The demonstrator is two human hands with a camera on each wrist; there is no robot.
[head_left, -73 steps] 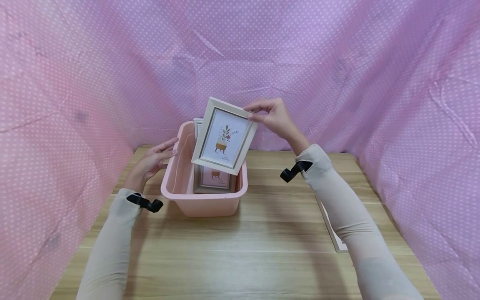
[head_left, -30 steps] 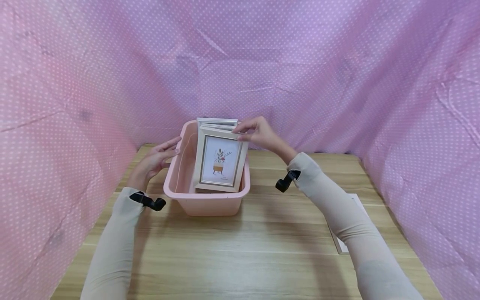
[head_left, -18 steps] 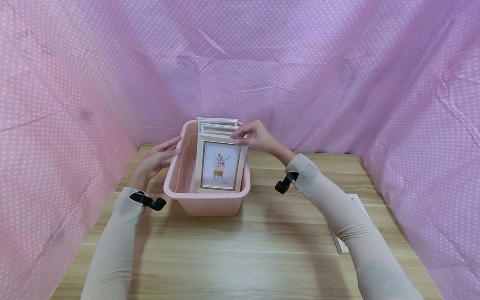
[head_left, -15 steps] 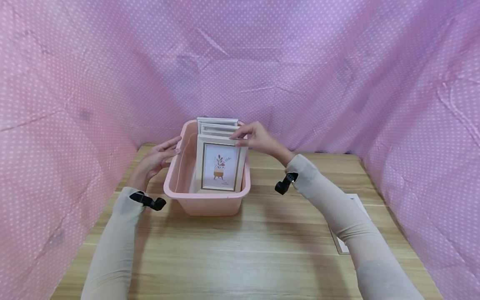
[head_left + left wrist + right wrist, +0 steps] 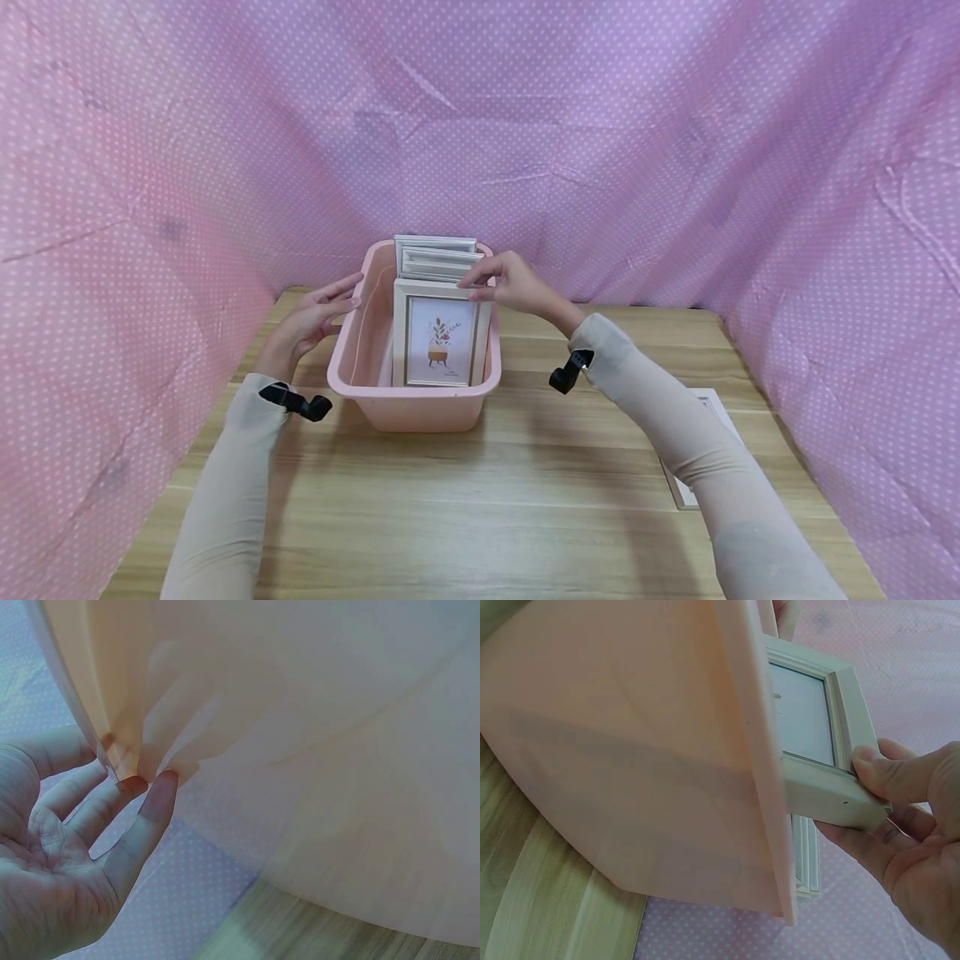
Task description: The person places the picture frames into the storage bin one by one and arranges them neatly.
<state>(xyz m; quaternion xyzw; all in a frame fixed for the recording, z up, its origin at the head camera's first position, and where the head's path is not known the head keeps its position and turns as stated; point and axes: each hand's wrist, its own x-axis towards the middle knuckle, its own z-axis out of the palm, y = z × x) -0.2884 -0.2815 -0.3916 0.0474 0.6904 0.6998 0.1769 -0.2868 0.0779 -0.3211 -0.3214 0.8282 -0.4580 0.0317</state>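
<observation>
In the head view my right hand [image 5: 517,283] pinches the top right corner of a cream picture frame [image 5: 401,333] with a potted-plant print. The frame stands inside a pink plastic basin [image 5: 416,412], leaning back slightly. The right wrist view shows my thumb [image 5: 892,772] on the face of the frame [image 5: 855,705] and fingers underneath. At the basin's left side my left hand [image 5: 300,325] touches the rim with fairly straight fingers. In the left wrist view, fingertips of the left hand [image 5: 75,840] meet the basin's wall [image 5: 315,750] just under the rim.
Several more frames [image 5: 435,244] stand behind the held one in the basin, their top edges showing. Another pale frame [image 5: 712,404] lies on the wooden table [image 5: 450,517] at right, partly under the right forearm. Pink dotted cloth [image 5: 480,125] hangs around the table.
My right hand has brought the frame down from above the basin into its front part, in front of the others, and tilted it more upright. The left hand stays at the rim.
</observation>
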